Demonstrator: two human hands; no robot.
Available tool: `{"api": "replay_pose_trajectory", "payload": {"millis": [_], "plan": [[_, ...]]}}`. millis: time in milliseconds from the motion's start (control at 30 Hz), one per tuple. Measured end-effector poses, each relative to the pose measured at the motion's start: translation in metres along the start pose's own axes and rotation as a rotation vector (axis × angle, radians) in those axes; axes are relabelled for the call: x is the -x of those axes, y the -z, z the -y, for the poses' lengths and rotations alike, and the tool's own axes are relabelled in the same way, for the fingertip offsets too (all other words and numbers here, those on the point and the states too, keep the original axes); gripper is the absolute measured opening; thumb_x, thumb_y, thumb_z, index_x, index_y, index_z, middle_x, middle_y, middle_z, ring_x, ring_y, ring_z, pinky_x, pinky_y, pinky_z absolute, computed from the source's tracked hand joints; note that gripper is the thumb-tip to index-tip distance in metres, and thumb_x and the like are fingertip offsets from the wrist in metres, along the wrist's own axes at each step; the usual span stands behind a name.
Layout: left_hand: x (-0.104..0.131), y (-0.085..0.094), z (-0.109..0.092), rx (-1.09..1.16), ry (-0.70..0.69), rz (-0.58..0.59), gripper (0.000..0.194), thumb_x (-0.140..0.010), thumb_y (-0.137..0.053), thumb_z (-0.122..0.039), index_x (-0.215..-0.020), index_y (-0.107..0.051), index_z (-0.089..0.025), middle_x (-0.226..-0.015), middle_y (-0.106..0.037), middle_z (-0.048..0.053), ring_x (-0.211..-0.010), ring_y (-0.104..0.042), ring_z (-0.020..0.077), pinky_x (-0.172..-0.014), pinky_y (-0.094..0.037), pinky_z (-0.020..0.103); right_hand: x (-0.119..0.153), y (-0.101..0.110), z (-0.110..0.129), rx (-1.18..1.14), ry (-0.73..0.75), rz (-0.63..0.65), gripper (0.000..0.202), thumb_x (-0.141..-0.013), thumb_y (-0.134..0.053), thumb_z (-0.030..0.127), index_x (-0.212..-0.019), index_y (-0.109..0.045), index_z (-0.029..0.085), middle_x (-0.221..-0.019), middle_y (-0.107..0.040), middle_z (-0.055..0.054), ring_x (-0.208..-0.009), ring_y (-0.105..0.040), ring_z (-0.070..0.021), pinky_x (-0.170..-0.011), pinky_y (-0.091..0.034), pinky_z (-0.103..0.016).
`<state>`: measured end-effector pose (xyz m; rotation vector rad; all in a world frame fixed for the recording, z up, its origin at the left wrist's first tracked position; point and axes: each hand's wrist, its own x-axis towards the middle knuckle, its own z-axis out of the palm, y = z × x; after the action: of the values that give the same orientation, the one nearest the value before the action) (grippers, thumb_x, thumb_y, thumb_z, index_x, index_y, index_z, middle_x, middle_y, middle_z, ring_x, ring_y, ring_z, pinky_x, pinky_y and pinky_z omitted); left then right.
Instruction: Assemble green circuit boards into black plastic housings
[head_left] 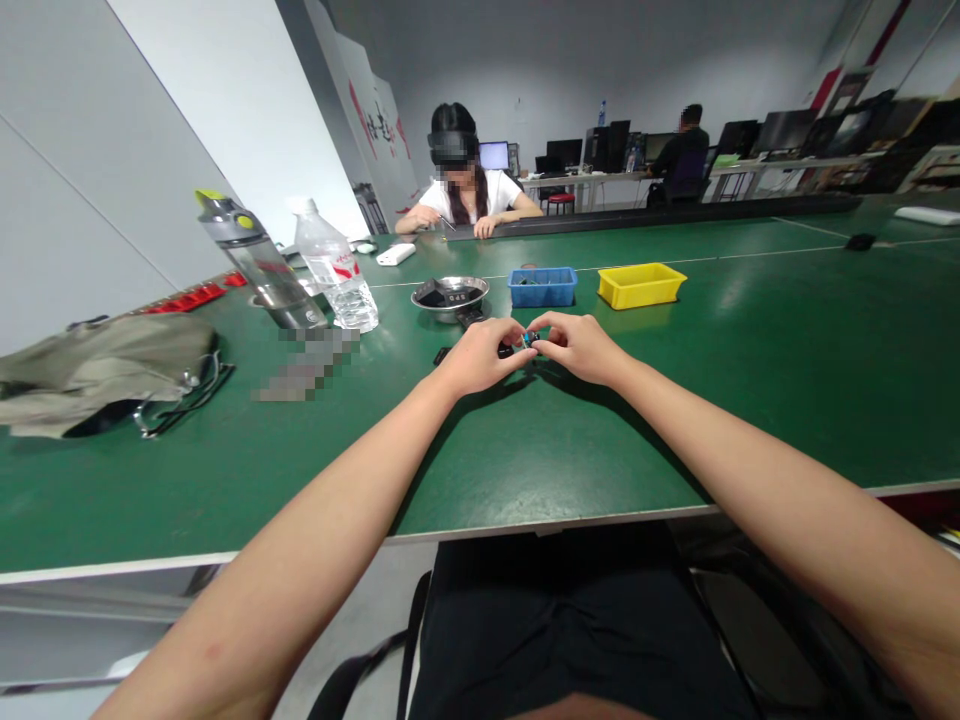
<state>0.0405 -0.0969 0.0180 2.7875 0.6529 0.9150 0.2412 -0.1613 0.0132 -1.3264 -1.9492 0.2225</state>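
Green tabletop (pixel 600 450), left fingers (pixel 517 361) and right fingers (pixel 555 321) pinching small blue-black part (pixel 529 340), direction and long axis unclear

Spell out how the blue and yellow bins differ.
Position: the blue bin sits nearer the metal bowl; the yellow bin stands farther right.
Pose: the blue bin looks square-on, the yellow bin slightly skewed.
Shared: both open-topped and upright on the green table.

colours about a green table (pixel 750 365).
part (pixel 528 339), blue and black; one tray (pixel 544 295), blue; second tray (pixel 642 291), yellow; bowl (pixel 436 313), silver; bottle label (pixel 345 269), red and white; flask (pixel 266 270), grey, lid (pixel 209 197) lime-green; bag (pixel 112 365), olive-grey; trousers (pixel 562 610), black.
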Motion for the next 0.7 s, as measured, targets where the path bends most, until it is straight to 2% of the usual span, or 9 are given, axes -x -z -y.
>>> {"api": "replay_pose_trajectory", "payload": {"millis": [233,467,700], "plan": [[0.0001,0.0000,-0.0005,0.019,-0.007,0.012,0.026,-0.093,-0.065,-0.042,-0.090,-0.066,-0.017,-0.087,-0.073,0.006,-0.079,-0.066,0.0189,-0.073,-0.049,0.031,-0.0016,-0.0004,-0.0018,-0.012,-0.014,0.016,0.014,-0.088,-0.066,0.021,-0.100,-0.071,0.019,-0.061,-0.058,0.006,-0.059,-0.052,-0.0140,-0.064,-0.034,-0.026],[0.0002,-0.0007,0.0012,0.043,-0.007,0.014,0.025,-0.087,-0.073,-0.039,-0.096,-0.065,-0.017,-0.091,-0.074,0.005,-0.081,-0.067,0.0191,-0.074,-0.050,0.030,-0.0010,0.0002,-0.0005,-0.061,-0.026,0.036,0.014,-0.091,-0.061,0.021,-0.103,-0.067,0.019,-0.066,-0.066,0.003,-0.063,-0.060,-0.0161,-0.067,-0.040,-0.027],[0.0002,0.0007,-0.0012,0.031,-0.021,0.017,0.019,-0.090,-0.069,-0.036,-0.093,-0.065,-0.018,-0.088,-0.072,0.004,-0.081,-0.067,0.0188,-0.074,-0.049,0.030,-0.0001,-0.0008,0.0000,-0.078,-0.021,0.039,0.013,-0.093,-0.059,0.023,-0.105,-0.064,0.021,-0.066,-0.067,0.004,-0.062,-0.062,-0.0163,-0.067,-0.041,-0.027]]}}
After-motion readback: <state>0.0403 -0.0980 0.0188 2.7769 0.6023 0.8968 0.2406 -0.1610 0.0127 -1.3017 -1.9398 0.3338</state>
